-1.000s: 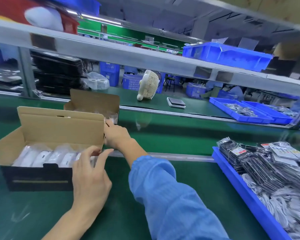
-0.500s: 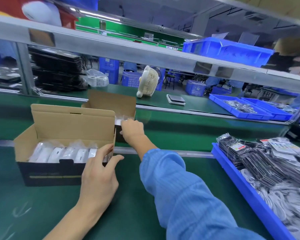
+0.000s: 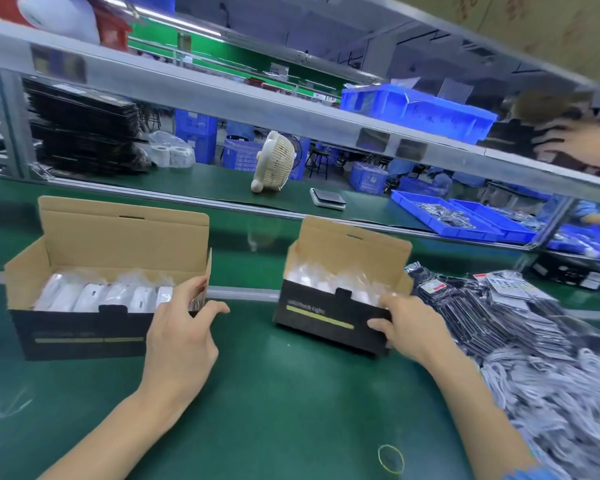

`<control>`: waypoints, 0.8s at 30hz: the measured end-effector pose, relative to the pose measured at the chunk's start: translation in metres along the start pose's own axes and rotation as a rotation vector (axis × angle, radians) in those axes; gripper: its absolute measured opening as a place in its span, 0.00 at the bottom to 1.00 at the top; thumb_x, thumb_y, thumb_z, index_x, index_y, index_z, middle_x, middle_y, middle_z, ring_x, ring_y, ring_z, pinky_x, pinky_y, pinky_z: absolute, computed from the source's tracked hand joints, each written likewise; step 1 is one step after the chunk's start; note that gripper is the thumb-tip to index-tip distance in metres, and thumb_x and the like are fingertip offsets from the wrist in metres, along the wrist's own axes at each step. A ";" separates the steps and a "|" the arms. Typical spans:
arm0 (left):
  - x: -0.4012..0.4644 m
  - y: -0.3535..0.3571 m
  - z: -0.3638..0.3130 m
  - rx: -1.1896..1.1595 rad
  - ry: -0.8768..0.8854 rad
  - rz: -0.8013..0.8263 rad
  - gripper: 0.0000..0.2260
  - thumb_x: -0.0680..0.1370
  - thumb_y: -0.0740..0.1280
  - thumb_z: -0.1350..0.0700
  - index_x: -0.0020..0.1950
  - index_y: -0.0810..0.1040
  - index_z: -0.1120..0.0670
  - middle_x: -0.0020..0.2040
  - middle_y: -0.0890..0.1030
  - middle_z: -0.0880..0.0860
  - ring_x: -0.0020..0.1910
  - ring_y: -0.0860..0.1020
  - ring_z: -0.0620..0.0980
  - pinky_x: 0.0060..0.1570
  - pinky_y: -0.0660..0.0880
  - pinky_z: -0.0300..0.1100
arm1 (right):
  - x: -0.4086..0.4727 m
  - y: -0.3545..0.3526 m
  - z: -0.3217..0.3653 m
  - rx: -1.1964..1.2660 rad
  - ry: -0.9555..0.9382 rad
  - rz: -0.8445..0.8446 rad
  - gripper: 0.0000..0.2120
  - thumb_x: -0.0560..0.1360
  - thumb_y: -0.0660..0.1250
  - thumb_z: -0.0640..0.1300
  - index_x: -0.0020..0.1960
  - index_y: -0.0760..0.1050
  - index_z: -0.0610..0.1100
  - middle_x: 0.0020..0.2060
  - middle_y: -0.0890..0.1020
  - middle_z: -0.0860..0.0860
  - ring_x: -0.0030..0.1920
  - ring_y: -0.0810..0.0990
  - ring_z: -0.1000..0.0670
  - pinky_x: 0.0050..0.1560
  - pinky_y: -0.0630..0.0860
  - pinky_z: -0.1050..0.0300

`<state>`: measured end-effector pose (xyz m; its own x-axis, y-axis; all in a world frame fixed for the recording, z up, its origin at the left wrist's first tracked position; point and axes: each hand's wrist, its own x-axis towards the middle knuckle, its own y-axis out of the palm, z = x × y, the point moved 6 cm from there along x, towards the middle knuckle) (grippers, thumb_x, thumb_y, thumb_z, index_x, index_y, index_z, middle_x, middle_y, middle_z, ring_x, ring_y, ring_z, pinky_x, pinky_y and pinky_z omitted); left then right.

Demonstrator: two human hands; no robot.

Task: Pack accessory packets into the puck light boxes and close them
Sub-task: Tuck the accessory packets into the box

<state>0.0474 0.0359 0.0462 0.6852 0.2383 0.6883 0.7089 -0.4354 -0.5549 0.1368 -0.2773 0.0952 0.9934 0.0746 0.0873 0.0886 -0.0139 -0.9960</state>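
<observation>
Two open puck light boxes stand on the green belt, black outside and brown inside, with lids up and bagged white lights within. The left box [image 3: 84,336] is at the left; my left hand [image 3: 181,327] grips its right end flap. The right box [image 3: 329,323] sits tilted near the centre, and my right hand [image 3: 406,327] holds its front right corner. Accessory packets [image 3: 492,306], dark bags with labels, lie heaped at the right, beside bagged white cables [image 3: 561,393].
A yellow rubber band [image 3: 390,459] lies on the belt near me. Behind the belt are a cream fan [image 3: 274,161], a small scale [image 3: 328,198], blue trays [image 3: 440,214] and a stack of black flat boxes [image 3: 84,133]. Another person's hand [image 3: 579,143] reaches in at the upper right.
My right hand has pulled the second box from behind the first one forward and to the right, onto the belt in front of me. My left hand stays on the left box's right end.
</observation>
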 end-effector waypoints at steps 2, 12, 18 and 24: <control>-0.004 0.000 -0.009 -0.018 0.000 0.034 0.21 0.62 0.71 0.80 0.47 0.84 0.59 0.63 0.79 0.62 0.49 0.80 0.67 0.43 0.78 0.56 | -0.025 -0.005 -0.012 -0.069 0.104 -0.110 0.10 0.78 0.64 0.52 0.57 0.72 0.48 0.55 0.79 0.47 0.52 0.80 0.40 0.49 0.75 0.50; -0.043 -0.005 -0.097 -0.315 0.089 0.090 0.21 0.66 0.71 0.78 0.49 0.76 0.56 0.61 0.74 0.53 0.42 0.82 0.55 0.31 0.79 0.52 | -0.079 0.022 0.117 1.174 -0.108 0.143 0.33 0.71 0.66 0.67 0.73 0.63 0.59 0.68 0.71 0.58 0.61 0.76 0.61 0.63 0.73 0.59; -0.035 -0.078 -0.106 -0.278 0.503 -0.317 0.07 0.77 0.63 0.67 0.46 0.71 0.55 0.53 0.73 0.55 0.57 0.77 0.57 0.55 0.72 0.43 | -0.093 0.009 0.131 1.179 -0.346 -0.111 0.21 0.75 0.69 0.53 0.62 0.67 0.71 0.58 0.78 0.69 0.58 0.78 0.65 0.57 0.74 0.70; 0.002 -0.099 0.026 -0.252 -0.235 -0.462 0.14 0.78 0.67 0.54 0.54 0.69 0.35 0.55 0.73 0.44 0.58 0.74 0.49 0.62 0.73 0.50 | -0.085 -0.001 0.122 1.124 -0.267 -0.257 0.16 0.79 0.61 0.39 0.51 0.78 0.61 0.25 0.69 0.60 0.28 0.62 0.55 0.29 0.61 0.70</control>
<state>-0.0171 0.1017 0.0905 0.3532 0.6266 0.6947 0.9014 -0.4267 -0.0734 0.0432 -0.1615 0.0861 0.8972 0.1549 0.4135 0.0372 0.9066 -0.4204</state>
